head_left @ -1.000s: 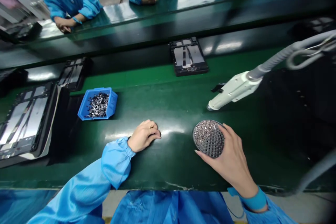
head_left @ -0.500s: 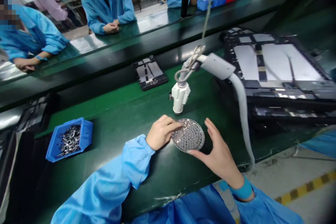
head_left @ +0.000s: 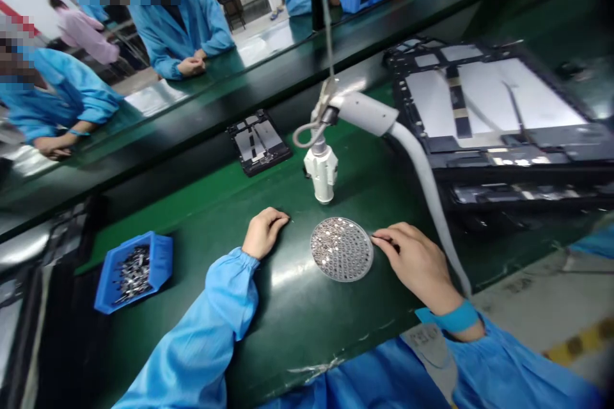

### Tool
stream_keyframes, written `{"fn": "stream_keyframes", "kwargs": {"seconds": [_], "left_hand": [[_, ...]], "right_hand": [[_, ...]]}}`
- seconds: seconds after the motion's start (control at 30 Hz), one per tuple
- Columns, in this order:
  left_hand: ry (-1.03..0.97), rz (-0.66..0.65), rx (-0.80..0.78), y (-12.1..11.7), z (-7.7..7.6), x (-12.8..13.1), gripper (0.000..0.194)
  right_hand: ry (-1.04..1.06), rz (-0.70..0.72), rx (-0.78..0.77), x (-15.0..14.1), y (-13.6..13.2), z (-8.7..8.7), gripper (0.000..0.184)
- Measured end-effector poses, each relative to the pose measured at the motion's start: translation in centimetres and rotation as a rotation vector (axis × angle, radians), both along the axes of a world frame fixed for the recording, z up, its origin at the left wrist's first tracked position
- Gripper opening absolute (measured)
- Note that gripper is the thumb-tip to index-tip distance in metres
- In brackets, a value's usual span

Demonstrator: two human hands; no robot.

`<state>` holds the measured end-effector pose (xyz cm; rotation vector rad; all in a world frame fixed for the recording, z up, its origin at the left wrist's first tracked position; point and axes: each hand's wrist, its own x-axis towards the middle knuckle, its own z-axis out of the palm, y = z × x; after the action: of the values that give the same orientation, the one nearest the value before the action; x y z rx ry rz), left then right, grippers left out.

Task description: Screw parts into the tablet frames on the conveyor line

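A round clear tray [head_left: 352, 262], its surface dotted with holes and small metal pieces that look like screws, lies on the green bench top. My right hand [head_left: 416, 261] is closed at the tray's right edge, with thumb and forefinger pinched on the rim. Left of the tray, and apart from it, my left hand [head_left: 263, 233] rests low over the bench in a pinch. Whatever is between its fingertips is too small to make out. Just behind the tray hangs a white tool head [head_left: 322, 176] on a cable.
A blue bin [head_left: 160, 259] of small dark and metal parts stands at left. Flat device panels [head_left: 508, 102] are stacked at right, beside a grey hose [head_left: 425, 163]. A smaller panel [head_left: 259, 142] lies at the back. Co-workers in blue sit across the bench.
My left hand has left the tray and moved left, pinched. The right hand has gone from spread around the tray to a pinch at its right rim. The view has shifted slightly.
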<state>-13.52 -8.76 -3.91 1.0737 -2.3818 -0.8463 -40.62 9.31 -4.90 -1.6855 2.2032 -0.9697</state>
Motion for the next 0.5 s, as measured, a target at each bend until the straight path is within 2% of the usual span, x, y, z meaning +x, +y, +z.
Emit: {"fn": "stream_keyframes", "kwargs": {"seconds": [0.17, 0.27, 0.33, 0.4, 0.47, 0.5], "left_hand": [[-0.116, 0.058, 0.018, 0.1, 0.1, -1.0, 0.011], [-0.174, 0.062, -0.008, 0.0, 0.5, -1.5, 0.01], [-0.176, 0.014, -0.019, 0.2, 1.3, -1.3, 0.012], [-0.16, -0.048, -0.01, 1.1, 2.4, -0.8, 0.014], [-0.132, -0.108, 0.025, 3.3, 3.7, -0.4, 0.016], [-0.099, -0.154, 0.047, 5.0, 4.2, -0.4, 0.017]], "right_hand": [[0.149, 0.106, -0.068, -0.2, -0.6, 0.1, 0.034], [0.249, 0.152, -0.086, 0.5, 0.2, 0.2, 0.038], [0.28, 0.209, -0.05, 1.1, 2.3, 0.2, 0.039], [0.246, 0.299, 0.005, 1.4, 5.8, 0.0, 0.038], [0.162, 0.358, 0.057, 1.1, 10.1, -0.3, 0.036], [0.146, 0.328, 0.087, 0.9, 12.3, -0.5, 0.035]]}}
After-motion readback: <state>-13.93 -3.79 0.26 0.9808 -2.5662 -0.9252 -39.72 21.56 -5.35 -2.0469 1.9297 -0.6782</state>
